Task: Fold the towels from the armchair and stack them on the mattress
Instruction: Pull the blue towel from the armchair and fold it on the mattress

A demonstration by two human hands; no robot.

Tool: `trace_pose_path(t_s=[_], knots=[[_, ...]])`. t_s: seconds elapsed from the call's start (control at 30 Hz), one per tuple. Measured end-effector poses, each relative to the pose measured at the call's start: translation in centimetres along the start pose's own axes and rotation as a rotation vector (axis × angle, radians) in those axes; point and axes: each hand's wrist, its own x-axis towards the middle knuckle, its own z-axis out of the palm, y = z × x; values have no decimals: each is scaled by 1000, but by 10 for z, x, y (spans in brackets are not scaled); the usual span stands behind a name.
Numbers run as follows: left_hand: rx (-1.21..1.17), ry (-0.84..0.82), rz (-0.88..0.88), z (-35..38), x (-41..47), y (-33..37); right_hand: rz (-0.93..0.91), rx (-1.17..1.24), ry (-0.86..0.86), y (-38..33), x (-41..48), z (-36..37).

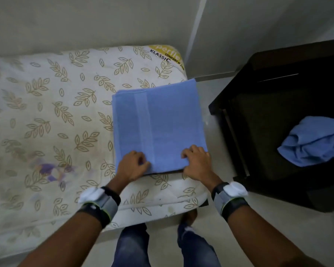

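A folded light-blue towel (162, 124) lies flat on the right end of the leaf-patterned mattress (52, 112). My left hand (132, 165) pinches its near edge at the left corner, thumb on top. My right hand (198, 163) grips the near edge at the right corner, fingers curled over the cloth. A thin dark layer shows under the towel's near edge between my hands. A second light-blue towel (314, 142) lies crumpled on the seat of the dark armchair (258, 132) at the right.
The mattress lies on a pale floor against a light wall (85, 20). A narrow strip of floor (210, 116) separates it from the armchair. My legs in blue jeans (133, 245) stand at the mattress's near corner. Both wrists carry bands with white devices.
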Motion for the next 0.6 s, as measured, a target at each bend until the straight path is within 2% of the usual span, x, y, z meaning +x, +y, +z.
trace_pose_path(t_s=[0.17, 0.37, 0.47, 0.6], knots=[[-70, -46, -93, -6, -7, 28, 76, 460, -259, 9, 5, -39], [5, -35, -55, 1, -40, 80, 16, 422, -373, 13, 2, -73], [46, -8, 25, 1, -52, 104, 26, 447, -362, 23, -15, -91], [88, -96, 151, 2, -40, 148, 118, 445, -319, 50, -46, -118]])
